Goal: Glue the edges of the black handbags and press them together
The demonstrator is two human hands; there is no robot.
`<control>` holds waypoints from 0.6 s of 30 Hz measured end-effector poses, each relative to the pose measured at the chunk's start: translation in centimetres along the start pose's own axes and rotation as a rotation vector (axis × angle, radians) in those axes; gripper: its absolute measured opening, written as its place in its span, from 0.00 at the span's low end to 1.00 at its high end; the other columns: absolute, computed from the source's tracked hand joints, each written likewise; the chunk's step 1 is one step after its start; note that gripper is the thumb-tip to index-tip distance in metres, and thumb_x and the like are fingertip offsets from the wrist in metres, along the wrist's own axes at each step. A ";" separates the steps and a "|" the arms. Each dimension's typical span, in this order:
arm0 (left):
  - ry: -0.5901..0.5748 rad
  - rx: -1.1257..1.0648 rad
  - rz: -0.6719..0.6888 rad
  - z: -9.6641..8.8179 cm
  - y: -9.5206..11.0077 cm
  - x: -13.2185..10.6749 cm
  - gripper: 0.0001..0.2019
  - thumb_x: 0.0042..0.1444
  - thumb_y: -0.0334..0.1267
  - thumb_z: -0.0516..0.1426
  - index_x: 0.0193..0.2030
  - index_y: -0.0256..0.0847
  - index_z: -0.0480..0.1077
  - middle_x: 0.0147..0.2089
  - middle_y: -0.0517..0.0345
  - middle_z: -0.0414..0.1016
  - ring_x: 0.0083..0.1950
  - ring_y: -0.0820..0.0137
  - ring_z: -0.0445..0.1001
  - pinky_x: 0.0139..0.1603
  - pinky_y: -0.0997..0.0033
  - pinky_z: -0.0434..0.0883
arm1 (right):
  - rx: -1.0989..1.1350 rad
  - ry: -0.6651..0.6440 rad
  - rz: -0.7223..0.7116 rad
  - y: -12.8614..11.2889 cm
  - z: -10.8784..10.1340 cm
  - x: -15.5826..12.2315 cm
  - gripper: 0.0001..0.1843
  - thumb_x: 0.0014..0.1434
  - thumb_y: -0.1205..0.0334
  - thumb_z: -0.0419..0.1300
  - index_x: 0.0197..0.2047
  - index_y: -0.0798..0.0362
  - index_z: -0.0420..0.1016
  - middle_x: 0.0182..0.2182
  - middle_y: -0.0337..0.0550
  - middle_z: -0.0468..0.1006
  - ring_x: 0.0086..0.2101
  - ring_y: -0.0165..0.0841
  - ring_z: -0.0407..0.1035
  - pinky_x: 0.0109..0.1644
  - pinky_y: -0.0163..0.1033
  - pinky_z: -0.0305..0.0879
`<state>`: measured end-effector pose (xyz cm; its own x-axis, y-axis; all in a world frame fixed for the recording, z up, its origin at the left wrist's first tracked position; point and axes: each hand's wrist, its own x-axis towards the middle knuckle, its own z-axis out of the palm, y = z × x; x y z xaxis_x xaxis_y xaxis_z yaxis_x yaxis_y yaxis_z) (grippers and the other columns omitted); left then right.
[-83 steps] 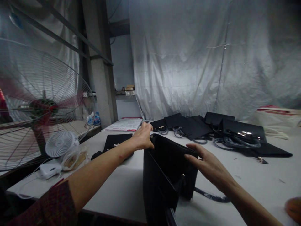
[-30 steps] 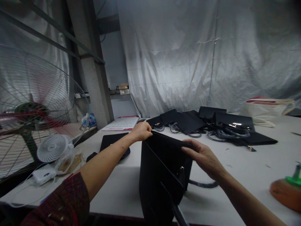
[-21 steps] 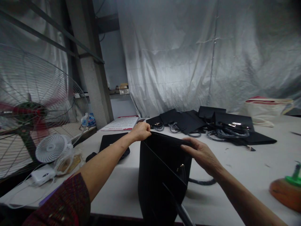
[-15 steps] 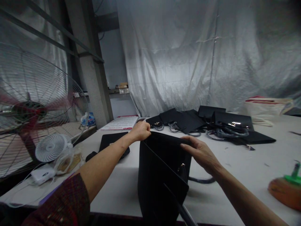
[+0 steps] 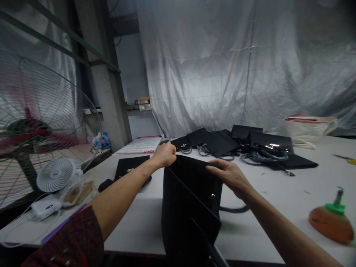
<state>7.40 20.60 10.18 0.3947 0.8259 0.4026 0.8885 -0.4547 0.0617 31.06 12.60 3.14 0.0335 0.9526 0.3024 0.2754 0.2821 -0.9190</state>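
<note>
A black handbag [image 5: 180,207] stands on the white table's near edge, its mouth tilted toward me. My left hand [image 5: 165,154] is closed round the far left corner of its rim. My right hand [image 5: 229,174] pinches the rim on the right, thumb on the inner side and fingers over the outside. A small metal fitting [image 5: 213,196] shines on the bag's right part. One handle [image 5: 235,209] sticks out to the right, and another hangs at the front, low in the view. The inside of the bag is too dark to make out.
Black bag pieces with wrapped handles [image 5: 269,148] lie piled at the back. A folded black bag [image 5: 130,167] is left of my arm. An orange bottle with a green cap [image 5: 330,222] stands right; scissors [image 5: 349,159] lie beyond. Fans [image 5: 58,174] stand at the left.
The whole view has shifted slightly, bringing the scissors at the right more into sight. Both hands keep their hold on the bag's rim; my right hand has moved very slightly left along it.
</note>
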 end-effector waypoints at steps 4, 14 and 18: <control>-0.001 -0.002 -0.002 -0.1 0.1 -0.1 0.06 0.44 0.32 0.56 0.26 0.40 0.76 0.29 0.55 0.77 0.32 0.67 0.73 0.32 0.72 0.65 | -0.149 0.045 -0.019 -0.1 0.2 0.4 0.15 0.50 0.51 0.61 0.35 0.53 0.78 0.25 0.37 0.76 0.26 0.30 0.67 0.29 0.33 0.60; 0.028 -0.017 -0.005 -0.1 0.0 -0.4 0.06 0.44 0.31 0.56 0.27 0.40 0.76 0.28 0.55 0.76 0.33 0.67 0.73 0.33 0.71 0.65 | -0.608 -0.049 -0.025 -2.6 -0.3 2.9 0.12 0.50 0.57 0.61 0.37 0.51 0.78 0.29 0.39 0.78 0.29 0.32 0.70 0.32 0.34 0.61; 0.041 -0.015 -0.002 0.0 -0.1 -0.5 0.06 0.44 0.31 0.56 0.26 0.40 0.75 0.28 0.56 0.76 0.32 0.67 0.73 0.33 0.71 0.65 | -0.937 -0.117 -0.136 -4.5 1.4 3.5 0.13 0.56 0.51 0.57 0.37 0.46 0.80 0.32 0.41 0.80 0.34 0.35 0.73 0.35 0.35 0.61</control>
<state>7.11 20.28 10.00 0.3824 0.8126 0.4398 0.8857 -0.4580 0.0760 28.58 14.79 7.97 -0.1379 0.9379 0.3182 0.9293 0.2337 -0.2860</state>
